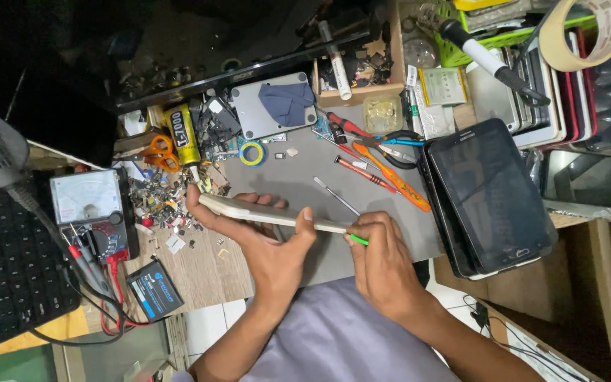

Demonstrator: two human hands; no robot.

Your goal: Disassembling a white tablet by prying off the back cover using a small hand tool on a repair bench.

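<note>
Both of your hands worked over the grey mat (305, 177). Your left hand (266, 244) gripped a pale, thin tablet (270, 213) on edge above the mat's near side, fingers curled behind it and thumb pressed on its near face. Your right hand (383, 258) pinched a green pry tool (357, 240) between bunched fingertips, its tip touching the tablet's right end. A second, dark tablet (493, 194) lay just right of the mat; a multimeter (90, 209) sat well left of it, and orange-handled screwdrivers (390, 175) rested on its far right part.
</note>
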